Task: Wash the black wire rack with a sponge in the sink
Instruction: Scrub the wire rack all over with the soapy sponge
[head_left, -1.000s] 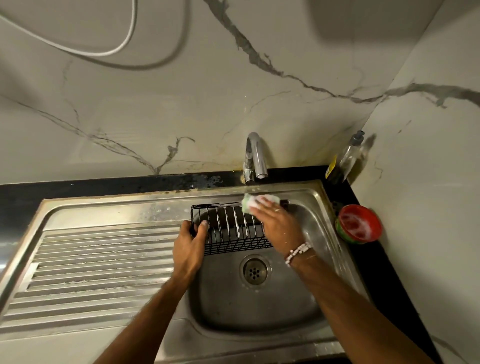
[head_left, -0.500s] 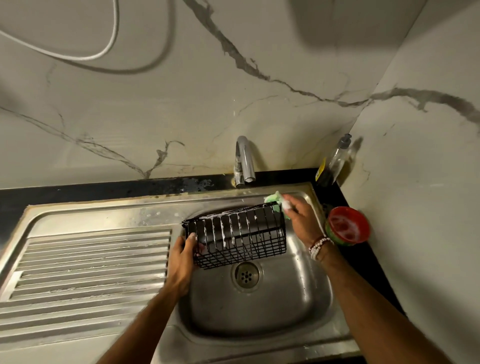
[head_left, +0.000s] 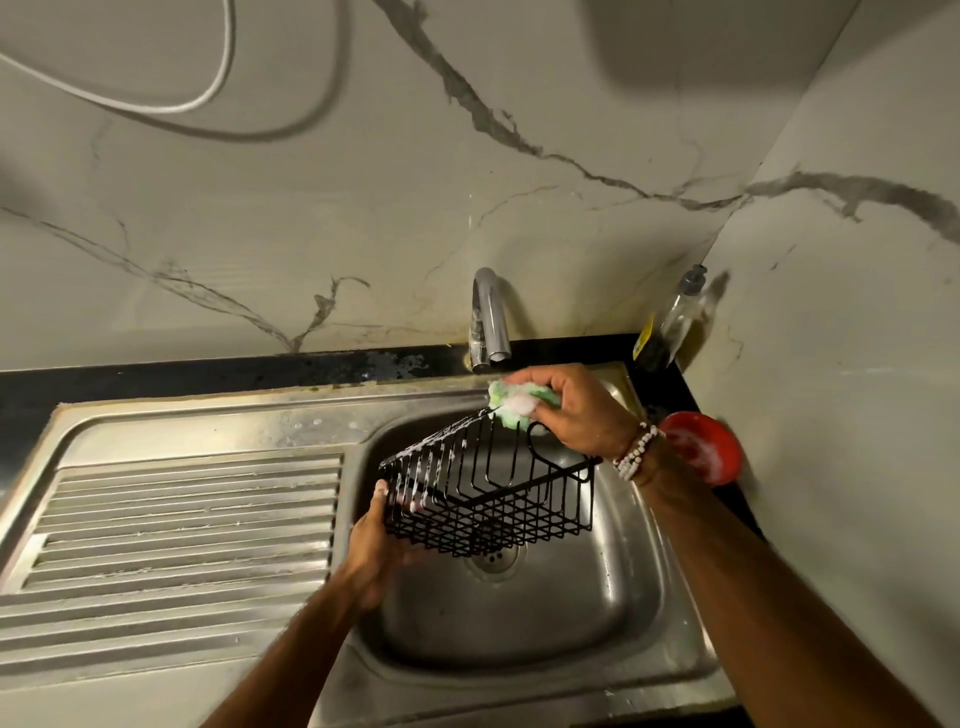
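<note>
The black wire rack is held tilted above the steel sink basin, its open side facing me, with streaks of white foam on its left wires. My left hand grips the rack's lower left corner from below. My right hand holds a foamy green sponge pressed on the rack's far top edge, just under the tap.
A ribbed steel drainboard lies left of the basin. A red bowl with suds sits on the black counter at the right. A clear pump bottle stands in the back right corner. The drain shows below the rack.
The rack has been lifted and turned so its inside faces me. My right hand with the sponge moved from the rack's right end to its far top edge.
</note>
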